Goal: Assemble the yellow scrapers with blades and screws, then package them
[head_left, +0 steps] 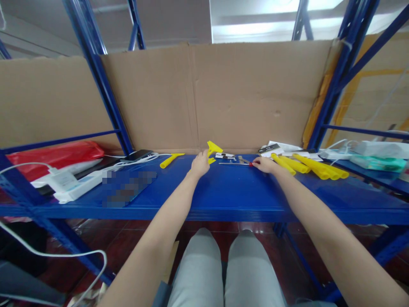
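Observation:
My left hand (200, 163) is closed around a yellow plastic piece with a flared end (214, 147), held upright above the blue shelf; the fingers hide its middle. On the right, my right hand (263, 164) pinches the red handle of a screwdriver (236, 163), whose thin shaft points left, low over the shelf. Small white and metal bits (225, 155) lie just behind the shaft. Left of my left hand rests another yellow piece with a wide head (171, 160). Several yellow tube-shaped handles (315, 167) lie beside my right hand.
A cardboard sheet (217, 98) stands along the back of the blue shelf (220, 192). White cables and a power strip (84, 185), a dark phone (140, 155) and a red bag (57, 157) sit at left. Blue posts (110, 100) rise at both sides.

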{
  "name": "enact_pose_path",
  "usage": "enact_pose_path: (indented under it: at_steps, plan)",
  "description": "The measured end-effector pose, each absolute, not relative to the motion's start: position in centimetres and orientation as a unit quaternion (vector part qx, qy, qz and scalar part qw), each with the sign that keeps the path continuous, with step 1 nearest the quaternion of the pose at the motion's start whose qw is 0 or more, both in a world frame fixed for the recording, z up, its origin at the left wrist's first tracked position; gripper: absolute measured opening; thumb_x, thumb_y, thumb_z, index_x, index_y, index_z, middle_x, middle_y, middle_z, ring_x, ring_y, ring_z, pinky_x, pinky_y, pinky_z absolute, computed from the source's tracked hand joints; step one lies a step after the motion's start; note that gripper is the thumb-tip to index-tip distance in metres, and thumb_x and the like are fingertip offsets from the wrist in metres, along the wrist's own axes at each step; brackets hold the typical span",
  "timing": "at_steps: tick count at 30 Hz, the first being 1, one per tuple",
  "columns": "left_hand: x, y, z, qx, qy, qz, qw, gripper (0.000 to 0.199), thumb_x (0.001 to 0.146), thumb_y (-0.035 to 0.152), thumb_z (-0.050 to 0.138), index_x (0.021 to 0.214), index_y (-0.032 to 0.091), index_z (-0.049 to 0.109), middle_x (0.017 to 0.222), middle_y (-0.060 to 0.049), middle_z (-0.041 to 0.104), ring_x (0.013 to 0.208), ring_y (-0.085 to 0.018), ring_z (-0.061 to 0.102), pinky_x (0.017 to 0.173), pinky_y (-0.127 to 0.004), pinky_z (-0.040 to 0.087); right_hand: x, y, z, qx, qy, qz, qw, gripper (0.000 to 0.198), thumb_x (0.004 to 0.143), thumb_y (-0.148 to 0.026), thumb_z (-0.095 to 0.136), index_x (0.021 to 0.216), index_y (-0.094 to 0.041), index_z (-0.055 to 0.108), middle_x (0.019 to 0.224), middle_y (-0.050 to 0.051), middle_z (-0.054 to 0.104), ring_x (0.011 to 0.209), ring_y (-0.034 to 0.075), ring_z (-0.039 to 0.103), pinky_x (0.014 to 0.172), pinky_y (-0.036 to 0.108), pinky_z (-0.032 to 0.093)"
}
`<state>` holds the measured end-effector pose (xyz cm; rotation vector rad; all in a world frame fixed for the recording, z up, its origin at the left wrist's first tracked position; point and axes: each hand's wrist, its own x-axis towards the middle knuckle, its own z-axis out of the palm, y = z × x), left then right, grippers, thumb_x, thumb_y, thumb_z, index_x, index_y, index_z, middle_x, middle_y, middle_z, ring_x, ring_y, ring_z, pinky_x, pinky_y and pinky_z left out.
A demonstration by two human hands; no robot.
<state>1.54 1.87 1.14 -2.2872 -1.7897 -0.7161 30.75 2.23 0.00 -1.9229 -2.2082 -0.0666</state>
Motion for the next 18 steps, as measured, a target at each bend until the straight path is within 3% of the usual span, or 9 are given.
enact_pose_path:
  at_steps: [6,12,18]
  plan:
    - [1.5,0.5,0.4,-0.818,-0.532,-0.174,0.135,0.052,0.089,0.011,0.037,0.140,0.021,0.038,0.126,-0.012,0.056,0.116,-0.024,0.052,0.094,-0.037,0.043,29.2,1.8,0.1,-0.673,-0.729,-0.046,0.113,0.035,0.091,-0.028,0.038,0.106,-0.018,0.069,0.109,0.011,0.070,0.098,0.023,0.063,0.080,0.029,0.046]
    - [1.6,0.5,0.3,-0.841,-0.504,-0.138,0.138,0.054,0.087,0.008,0.037,0.139,0.021,0.041,0.125,-0.012,0.056,0.115,-0.025,0.052,0.091,-0.038,0.043,27.2,2.8,1.1,-0.740,-0.659,-0.059,0.122,0.034,0.090,-0.027,0.041,0.104,-0.016,0.070,0.110,0.016,0.068,0.109,0.029,0.061,0.090,0.040,0.043]
    - [1.8,0.4,0.1,-0.849,-0.496,-0.124,0.132,0.051,0.088,0.010,0.038,0.138,0.021,0.043,0.125,-0.013,0.056,0.115,-0.025,0.052,0.091,-0.039,0.043,27.5,6.7,0.9,-0.778,-0.612,0.025,0.141,0.026,0.080,-0.030,0.059,0.098,-0.015,0.071,0.099,0.015,0.070,0.105,0.029,0.062,0.090,0.043,0.044]
